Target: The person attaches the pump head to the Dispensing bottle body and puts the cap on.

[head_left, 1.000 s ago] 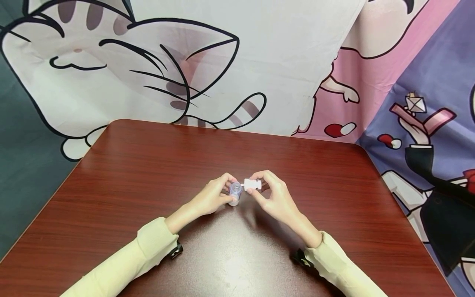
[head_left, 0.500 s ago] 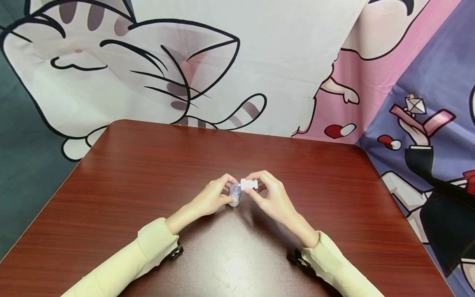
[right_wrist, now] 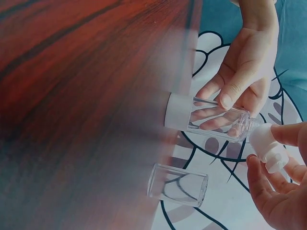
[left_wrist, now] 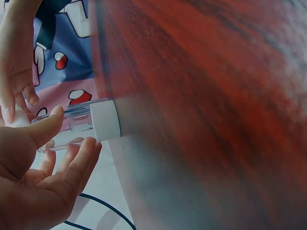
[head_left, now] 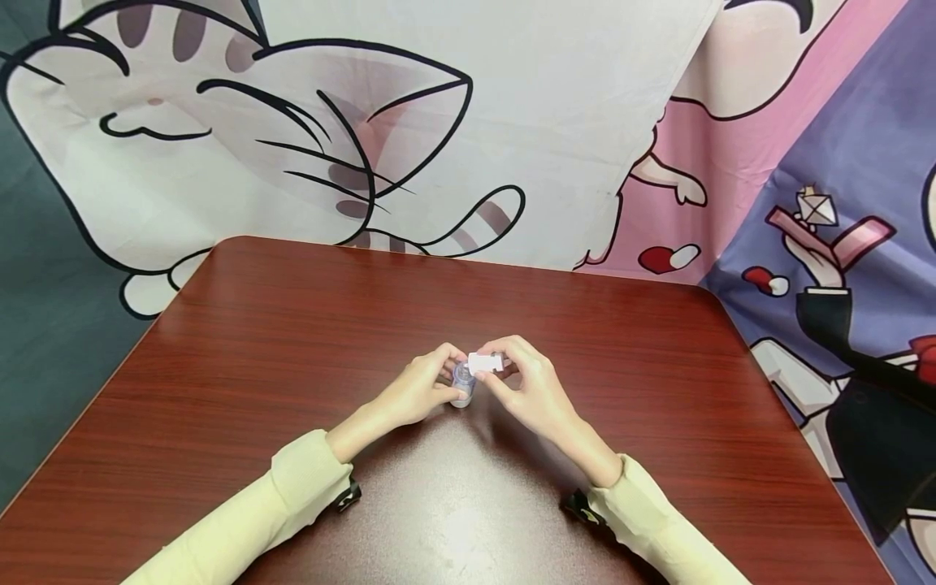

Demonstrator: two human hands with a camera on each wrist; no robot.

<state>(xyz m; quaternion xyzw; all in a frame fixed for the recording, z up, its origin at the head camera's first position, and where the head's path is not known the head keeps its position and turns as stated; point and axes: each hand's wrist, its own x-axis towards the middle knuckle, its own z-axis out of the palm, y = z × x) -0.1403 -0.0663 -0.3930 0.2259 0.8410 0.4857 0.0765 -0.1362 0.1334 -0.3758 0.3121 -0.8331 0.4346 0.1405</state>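
My left hand [head_left: 417,392] grips a small clear bottle [head_left: 462,390] with a white base, which stands upright on the table. Fingers and thumb lie on opposite sides of its transparent wall. My right hand [head_left: 530,388] pinches a white pump head [head_left: 486,362] between thumb and fingers. The pump head leans at the bottle's mouth; in the right wrist view the white piece [right_wrist: 265,143] sits tilted against the clear neck. Whether any stem is inside the neck I cannot tell. The left wrist view shows the bottle's white base [left_wrist: 106,120] on the tabletop.
A clear, cup-shaped cap [right_wrist: 178,186] stands on the table beside the bottle in the right wrist view; the head view does not show it. The brown wooden table [head_left: 329,301] ends at a printed cloth backdrop [head_left: 556,122]. Dark wrist cameras hang below both sleeves.
My right hand has moved left, bringing the pump head from beside the bottle to its mouth. My left hand and the bottle have stayed almost still.
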